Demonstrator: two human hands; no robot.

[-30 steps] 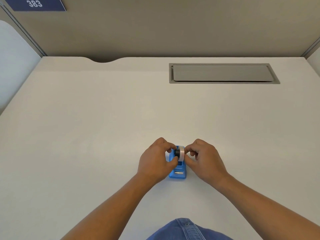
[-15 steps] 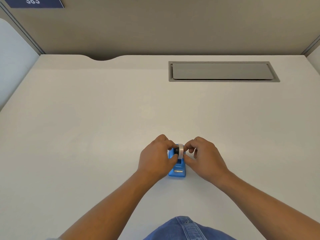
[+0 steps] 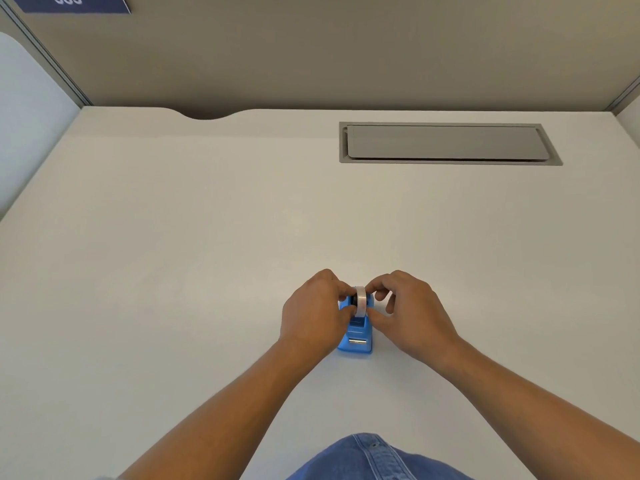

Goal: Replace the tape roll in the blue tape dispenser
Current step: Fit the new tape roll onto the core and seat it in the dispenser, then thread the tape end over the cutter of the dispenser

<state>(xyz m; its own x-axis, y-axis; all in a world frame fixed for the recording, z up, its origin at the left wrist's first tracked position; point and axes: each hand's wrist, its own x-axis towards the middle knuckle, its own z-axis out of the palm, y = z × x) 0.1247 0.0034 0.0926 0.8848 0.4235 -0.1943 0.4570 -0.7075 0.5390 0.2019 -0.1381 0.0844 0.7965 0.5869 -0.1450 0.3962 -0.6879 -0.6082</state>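
Head view shows our left hand [image 3: 313, 315] and right hand [image 3: 403, 311] pinching the tape roll [image 3: 360, 301] from both sides, so it stays upright in the blue tape dispenser [image 3: 356, 336]. The dispenser stands on the white desk [image 3: 207, 254], cutter end toward us. We think the roll is being seated.

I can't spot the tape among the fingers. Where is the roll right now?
In the head view, the tape roll stands on edge at the far end of the blue dispenser, near the desk's front centre, pinched between the left hand and right hand.
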